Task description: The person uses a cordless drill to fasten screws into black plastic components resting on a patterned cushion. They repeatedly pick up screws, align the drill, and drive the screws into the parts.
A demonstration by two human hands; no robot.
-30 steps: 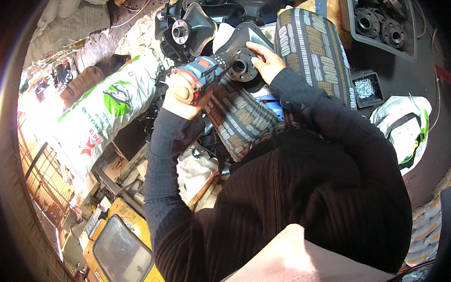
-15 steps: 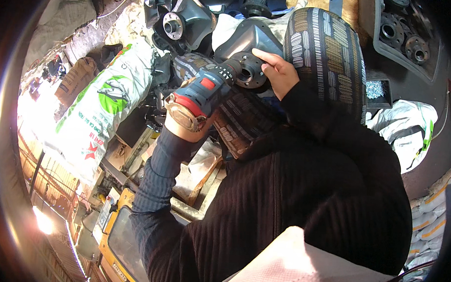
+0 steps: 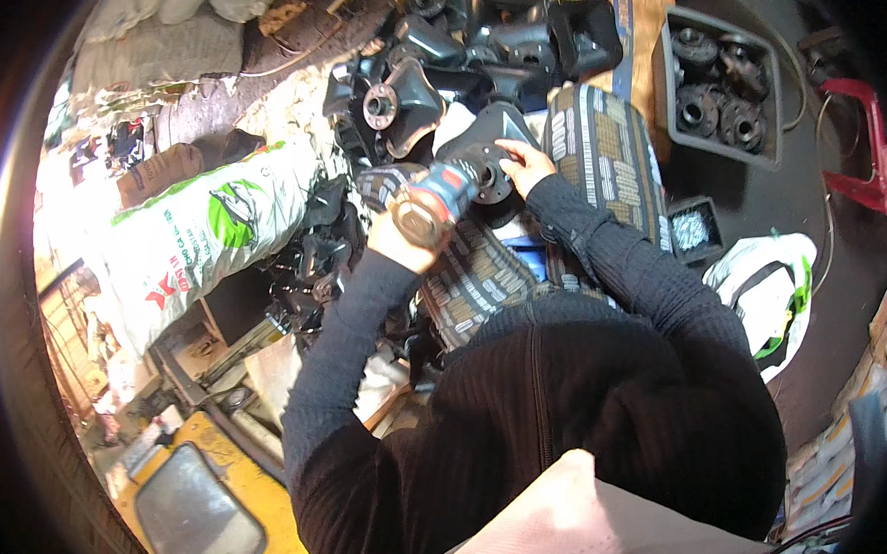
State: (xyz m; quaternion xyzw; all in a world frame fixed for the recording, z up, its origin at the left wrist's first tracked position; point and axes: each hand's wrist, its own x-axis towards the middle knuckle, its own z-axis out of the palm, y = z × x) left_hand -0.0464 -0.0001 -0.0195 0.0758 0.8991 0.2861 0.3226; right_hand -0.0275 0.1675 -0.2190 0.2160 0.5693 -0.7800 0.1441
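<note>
1. Plainly, the left hand [image 3: 400, 244] is wrapped around the drill [image 3: 442, 193]; the drill's long axis runs up and to the right, its nose at the dark hub [image 3: 495, 187]; contact is unclear.
2. The right hand [image 3: 528, 167] is nearer the hub, which lies just to its left; fingertips meet the rim; pinching, I cannot tell.
3. Off to the right, a grey crate [image 3: 724, 151] holds similar hubs; a small black tray [image 3: 716, 228] holds loose screws [image 3: 690, 230].

Left hand [image 3: 402, 248] is partly hidden by the kinda blurry drill [image 3: 436, 201]. Pale bits [image 3: 690, 230] in the black tray [image 3: 715, 244]? Too tiny to tell. Yellow machine [image 3: 271, 510] gets cut off at the bottom.
</note>
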